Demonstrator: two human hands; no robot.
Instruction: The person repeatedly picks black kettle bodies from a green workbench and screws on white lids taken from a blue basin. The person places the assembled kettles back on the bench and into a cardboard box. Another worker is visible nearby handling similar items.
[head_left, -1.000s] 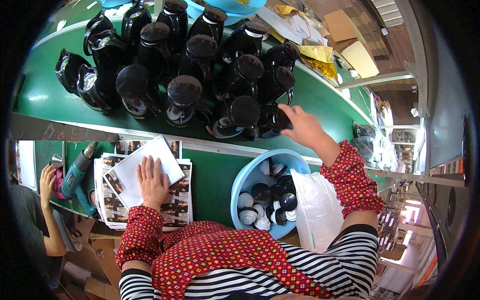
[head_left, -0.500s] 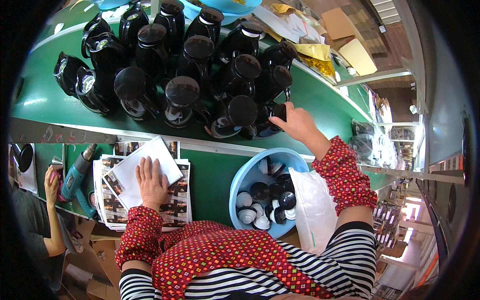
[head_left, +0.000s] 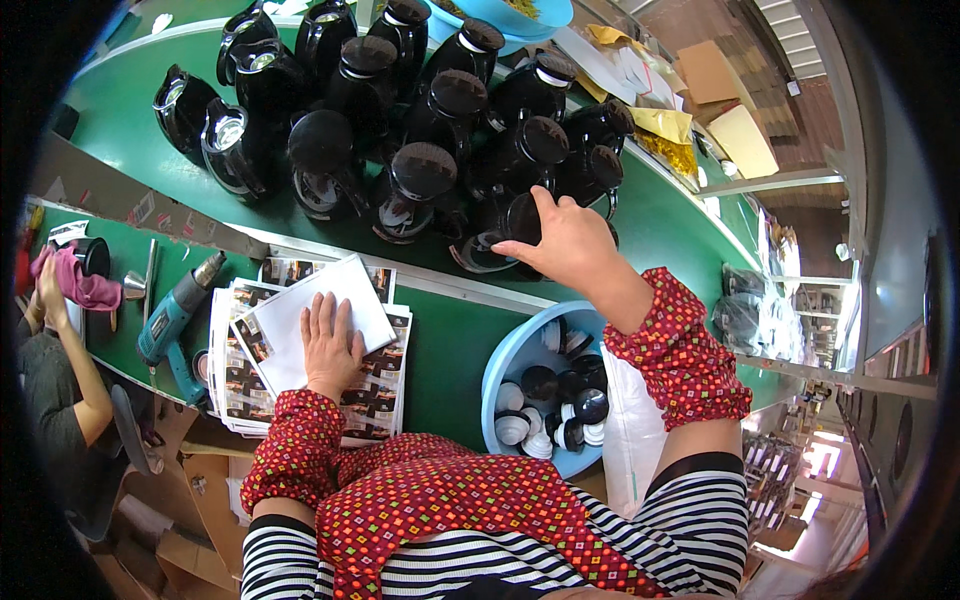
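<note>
My left hand [head_left: 330,348] lies flat, fingers stretched out, on a white sheet or thin stack of paper [head_left: 362,305]. Beneath it are piles of printed sheets [head_left: 375,400]. My right hand [head_left: 580,245] reaches over the green bench to the nearest right jug. Its thumb and forefinger span the black lid [head_left: 519,222]; the other fingers are partly hidden. Several glossy black jugs [head_left: 405,215] stand close together behind and left of it. Most wear round black lids, while some at the left, such as one jug [head_left: 230,150], are uncovered and show a silvery inside.
A light-blue basin [head_left: 492,400] of black and white lids [head_left: 537,382] stands near me, beside a white bag [head_left: 630,440]. At left lie a teal heat gun [head_left: 180,310] and a co-worker's hands with a pink cloth [head_left: 90,285]. Blue bowls [head_left: 520,25] stand behind the jugs.
My right hand has moved left from the rightmost front jug to the lid of the jug beside it. My left hand stays on the paper. The view has shifted, and the co-worker's hands have moved.
</note>
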